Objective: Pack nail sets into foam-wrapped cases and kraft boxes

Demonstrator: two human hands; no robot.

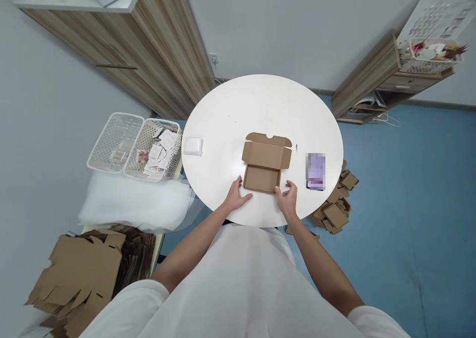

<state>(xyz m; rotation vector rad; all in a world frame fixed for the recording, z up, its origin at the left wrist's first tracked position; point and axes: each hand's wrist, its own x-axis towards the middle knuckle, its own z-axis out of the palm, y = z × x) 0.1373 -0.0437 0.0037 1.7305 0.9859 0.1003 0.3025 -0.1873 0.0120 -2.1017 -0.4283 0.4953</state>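
A brown cardboard mailer box [262, 178] lies on the white round table with its lid raised toward the far side and its side flaps spread. Nothing shows inside the tray part. By the box's front left corner is my left hand [235, 197], thumb and fingers apart, holding nothing. My right hand [288, 199] is at the front right corner; its thumb tip is at or against the box wall and its fingers are apart and curved. Left of the box lies a small white padded packet [193, 146]. To the right is a purple, pixelated phone-like item [316, 172].
The round table [260, 100] stands by a wood-grain cabinet [156, 45]. At left are white baskets [152, 149] with paper slips, white foam sheets [137, 199] and stacked flat cardboard [82, 273]. Several folded boxes [336, 214] lie on the floor at right, below a shelf [372, 80].
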